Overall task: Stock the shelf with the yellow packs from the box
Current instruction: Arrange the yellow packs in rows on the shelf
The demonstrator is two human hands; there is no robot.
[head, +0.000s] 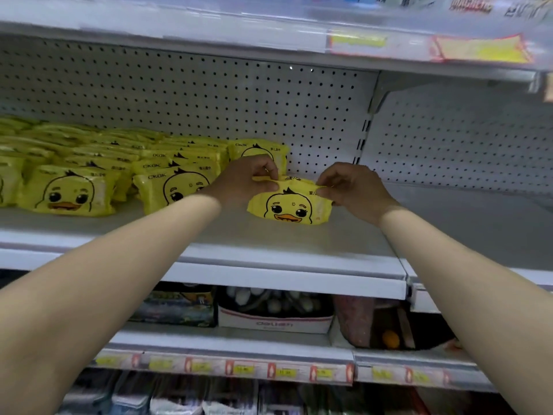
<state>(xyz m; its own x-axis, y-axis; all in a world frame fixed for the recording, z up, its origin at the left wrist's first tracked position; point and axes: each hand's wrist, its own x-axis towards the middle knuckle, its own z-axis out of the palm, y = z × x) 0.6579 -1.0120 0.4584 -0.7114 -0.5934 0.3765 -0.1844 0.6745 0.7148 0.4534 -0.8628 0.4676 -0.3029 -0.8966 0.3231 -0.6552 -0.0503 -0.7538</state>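
Left hand (pixel 250 178) pinching the top left edge of a yellow pack (pixel 289 205), right hand (pixel 353 187) pinching its top right edge, fingers of both clamped on the wrapper. Pack upright, duck face forward, bottom edge on the shelf (pixel 269 238), just right of the rows of packs (pixel 89 172) already lined up there, one more pack (pixel 269 149) standing behind the left hand against the pegboard (pixel 209 94). Bare shelf to the right; price tags (pixel 239 368) and other goods (pixel 275 313) on the shelves below.
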